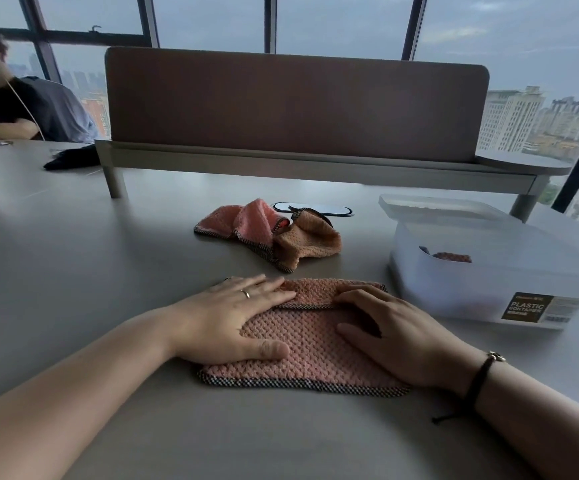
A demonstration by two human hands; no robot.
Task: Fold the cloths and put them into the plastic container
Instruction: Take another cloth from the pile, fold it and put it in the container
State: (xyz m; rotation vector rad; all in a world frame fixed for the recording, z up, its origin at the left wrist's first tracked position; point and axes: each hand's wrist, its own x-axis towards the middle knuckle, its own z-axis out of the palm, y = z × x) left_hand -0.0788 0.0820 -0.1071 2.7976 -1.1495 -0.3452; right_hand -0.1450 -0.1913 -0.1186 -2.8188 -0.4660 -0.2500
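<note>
A pink waffle-weave cloth (310, 355) with a checked border lies flat on the grey table (73, 271) in front of me, its far edge folded over toward me. My left hand (232, 320) presses flat on the cloth's left part, fingers straight over the fold. My right hand (395, 334) rests on its right part, fingers bent down onto the folded edge. Beyond it lies a crumpled pink cloth (239, 223) touching a crumpled orange cloth (307, 242). The translucent plastic container (482, 282) stands at the right, open, with folded cloth showing inside.
The container's lid (433, 206) leans behind it. A brown desk divider (295, 105) on a raised shelf crosses the back. An oval cable port (315, 208) sits behind the crumpled cloths. Another person sits at the far left, with a dark cloth (69, 159) on the table nearby.
</note>
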